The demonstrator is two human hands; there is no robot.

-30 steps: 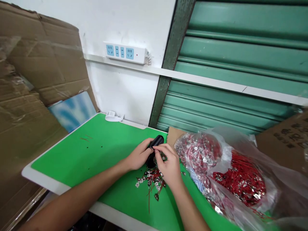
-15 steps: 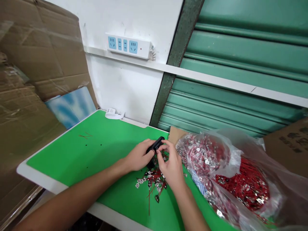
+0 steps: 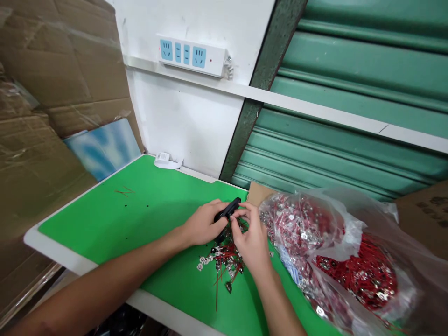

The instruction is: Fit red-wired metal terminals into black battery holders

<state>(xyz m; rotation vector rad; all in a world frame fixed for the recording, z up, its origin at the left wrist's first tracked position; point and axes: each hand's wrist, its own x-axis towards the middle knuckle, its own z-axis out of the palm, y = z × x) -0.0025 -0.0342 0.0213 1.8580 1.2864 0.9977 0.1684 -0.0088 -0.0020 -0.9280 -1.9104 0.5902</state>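
Observation:
My left hand [image 3: 203, 225] is wrapped round a small black device [image 3: 228, 210] held just above the green table mat [image 3: 140, 214]. My right hand [image 3: 249, 237] meets it from the right, its fingertips pinched together at the device's near end; what they pinch is too small to make out. Under both hands lies a loose pile of red wires with silver ring terminals [image 3: 221, 260].
A clear plastic bag [image 3: 329, 247] stuffed with the same red wires lies at the right on the mat. Cardboard [image 3: 52, 79] leans at the left beside a blue panel [image 3: 105, 147]. A power strip [image 3: 192, 55] hangs on the white wall; a green shutter [image 3: 350, 102] is behind.
The black device has tilted flatter in my left hand, and my right fingers have shifted along it. The view has drifted slightly down and to the left.

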